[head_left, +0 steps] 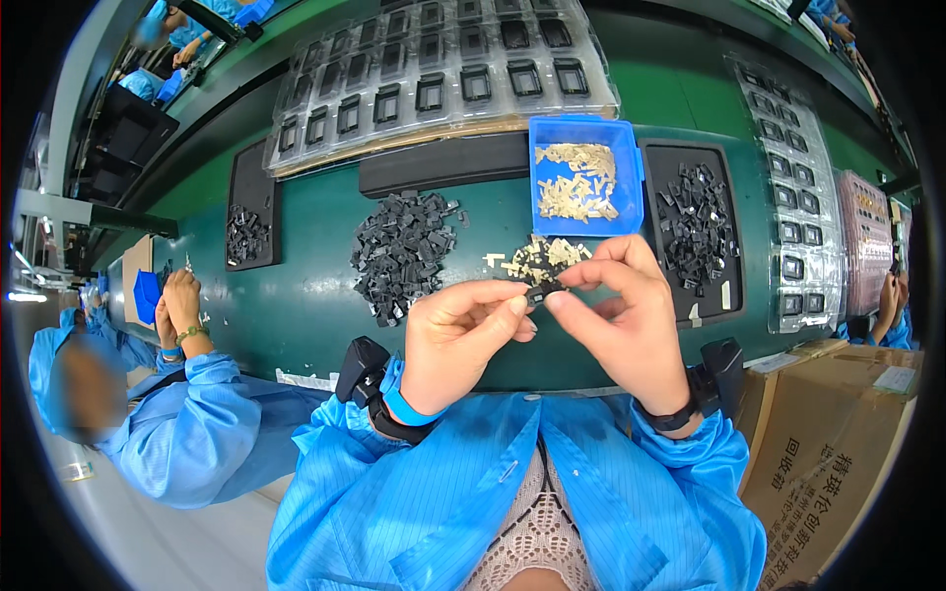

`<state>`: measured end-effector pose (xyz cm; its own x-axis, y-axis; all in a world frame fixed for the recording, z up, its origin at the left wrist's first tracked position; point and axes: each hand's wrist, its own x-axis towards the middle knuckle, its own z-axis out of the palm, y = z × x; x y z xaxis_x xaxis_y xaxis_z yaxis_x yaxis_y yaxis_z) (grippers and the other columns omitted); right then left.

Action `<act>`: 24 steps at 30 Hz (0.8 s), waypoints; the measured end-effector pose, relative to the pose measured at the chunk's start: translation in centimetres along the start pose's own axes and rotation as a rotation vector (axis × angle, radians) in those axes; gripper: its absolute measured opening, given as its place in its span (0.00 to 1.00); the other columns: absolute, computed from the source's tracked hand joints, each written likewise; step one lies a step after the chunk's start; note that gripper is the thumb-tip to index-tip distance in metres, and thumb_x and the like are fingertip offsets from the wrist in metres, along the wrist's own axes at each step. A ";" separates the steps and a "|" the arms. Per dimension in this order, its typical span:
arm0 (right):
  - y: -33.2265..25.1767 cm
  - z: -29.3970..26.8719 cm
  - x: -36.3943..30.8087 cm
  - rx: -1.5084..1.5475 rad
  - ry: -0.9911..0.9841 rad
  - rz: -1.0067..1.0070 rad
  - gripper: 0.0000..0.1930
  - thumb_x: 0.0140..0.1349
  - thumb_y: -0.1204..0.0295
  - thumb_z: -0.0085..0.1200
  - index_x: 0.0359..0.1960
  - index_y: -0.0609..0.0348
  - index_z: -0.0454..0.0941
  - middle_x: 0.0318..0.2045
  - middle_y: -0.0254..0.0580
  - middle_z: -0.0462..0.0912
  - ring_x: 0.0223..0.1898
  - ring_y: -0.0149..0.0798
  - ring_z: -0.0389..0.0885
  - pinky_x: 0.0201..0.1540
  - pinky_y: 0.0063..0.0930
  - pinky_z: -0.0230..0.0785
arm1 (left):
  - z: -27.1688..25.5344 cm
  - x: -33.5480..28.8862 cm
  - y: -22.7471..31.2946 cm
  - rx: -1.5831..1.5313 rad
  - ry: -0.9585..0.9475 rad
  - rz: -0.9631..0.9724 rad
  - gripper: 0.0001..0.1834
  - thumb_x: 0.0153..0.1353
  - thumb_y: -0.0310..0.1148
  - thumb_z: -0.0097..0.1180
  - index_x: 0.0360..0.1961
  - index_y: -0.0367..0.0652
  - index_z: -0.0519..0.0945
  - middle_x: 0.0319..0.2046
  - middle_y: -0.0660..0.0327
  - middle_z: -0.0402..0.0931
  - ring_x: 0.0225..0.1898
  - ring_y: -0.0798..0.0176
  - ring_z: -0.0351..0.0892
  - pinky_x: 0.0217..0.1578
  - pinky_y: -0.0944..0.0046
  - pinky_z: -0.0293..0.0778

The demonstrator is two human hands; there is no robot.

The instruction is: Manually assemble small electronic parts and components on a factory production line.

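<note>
Between my two hands is a small black plastic part (538, 295), held just above the green table near its front edge. My left hand (455, 335) pinches it from the left with thumb and forefinger. My right hand (631, 320) closes on its right side, thumb and fingertips together; whether a second tiny piece sits there is hidden. Just beyond my fingers lies a little heap of cream-coloured small pieces (537, 258). A large pile of black plastic parts (402, 251) spreads to the left of it.
A blue bin (637, 187) holds more cream pieces. Black trays (729, 305) (258, 177) with small black parts flank the work area. Clear blister trays (394, 59) with black frames stand behind, others at right. A cardboard box (838, 433) stands at right. A co-worker (187, 424) sits at left.
</note>
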<state>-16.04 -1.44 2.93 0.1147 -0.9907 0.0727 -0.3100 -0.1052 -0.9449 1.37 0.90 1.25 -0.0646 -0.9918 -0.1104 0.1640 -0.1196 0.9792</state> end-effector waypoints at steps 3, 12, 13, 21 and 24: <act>-0.1 -0.4 0.1 0.200 -0.085 0.101 0.08 0.53 0.75 0.60 0.33 0.66 0.79 0.33 0.37 0.70 0.30 0.28 0.74 0.24 0.17 0.70 | 0.0 0.1 0.2 -0.079 -0.041 0.013 0.09 0.60 0.22 0.54 0.42 0.33 0.78 0.31 0.58 0.80 0.32 0.69 0.80 0.33 0.71 0.78; 0.0 -0.2 0.3 0.438 -0.250 0.167 0.06 0.55 0.74 0.60 0.30 0.64 0.78 0.35 0.36 0.69 0.31 0.26 0.74 0.23 0.16 0.68 | -0.3 0.0 0.1 -0.087 -0.150 -0.015 0.10 0.62 0.23 0.52 0.44 0.34 0.77 0.30 0.59 0.79 0.32 0.69 0.79 0.34 0.71 0.77; 0.0 -0.3 0.4 0.439 -0.246 0.166 0.06 0.55 0.74 0.60 0.30 0.64 0.78 0.35 0.36 0.69 0.31 0.26 0.74 0.23 0.16 0.68 | -0.4 0.2 -0.1 -0.140 -0.172 -0.020 0.10 0.62 0.24 0.52 0.44 0.34 0.76 0.30 0.59 0.79 0.32 0.69 0.79 0.35 0.71 0.76; 0.0 -0.7 0.4 0.718 -0.409 0.270 0.05 0.59 0.73 0.55 0.30 0.62 0.78 0.35 0.36 0.68 0.32 0.25 0.70 0.31 0.17 0.68 | -0.5 0.6 -1.2 -0.428 -0.284 -0.085 0.09 0.64 0.25 0.50 0.45 0.36 0.74 0.32 0.59 0.77 0.33 0.67 0.77 0.36 0.67 0.75; 0.4 -0.5 0.4 0.701 -0.377 0.202 0.05 0.60 0.74 0.54 0.31 0.63 0.79 0.35 0.36 0.68 0.33 0.25 0.70 0.34 0.19 0.68 | -0.7 0.9 -1.7 -0.555 -0.307 -0.138 0.09 0.64 0.26 0.49 0.45 0.38 0.74 0.32 0.59 0.77 0.33 0.66 0.77 0.37 0.66 0.74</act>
<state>-16.60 -1.91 2.76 0.4684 -0.8761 -0.1146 0.2887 0.2743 -0.9173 1.69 0.15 -0.63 -0.3869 -0.9172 -0.0947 0.6126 -0.3325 0.7170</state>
